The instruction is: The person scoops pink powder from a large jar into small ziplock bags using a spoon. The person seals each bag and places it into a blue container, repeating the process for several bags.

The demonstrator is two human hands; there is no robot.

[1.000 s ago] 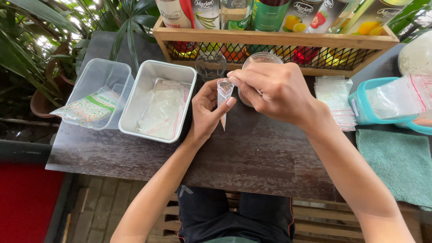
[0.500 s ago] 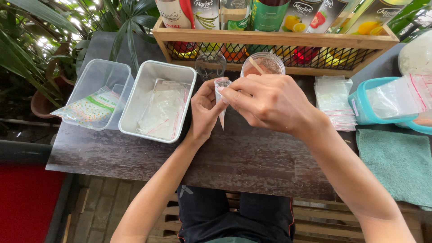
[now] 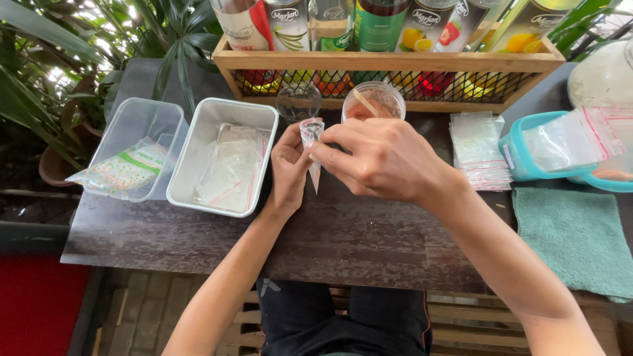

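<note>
Both my hands meet over the dark table, holding a small clear plastic bag twisted into a cone with its tip pointing down. My left hand grips it from the left. My right hand pinches its top from the right. Just behind the hands stands a round clear cup of reddish powder with a wooden stick in it, and a small clear lid lies beside it.
A metal tray with clear zip bags and a clear tub with a dotted packet sit left. A wooden crate of bottles stands behind. A stack of zip bags, a teal container and a green cloth lie right.
My hands have shifted slightly left and toward me with the bag, uncovering the cup of powder. The bag stays pinched between both hands.
</note>
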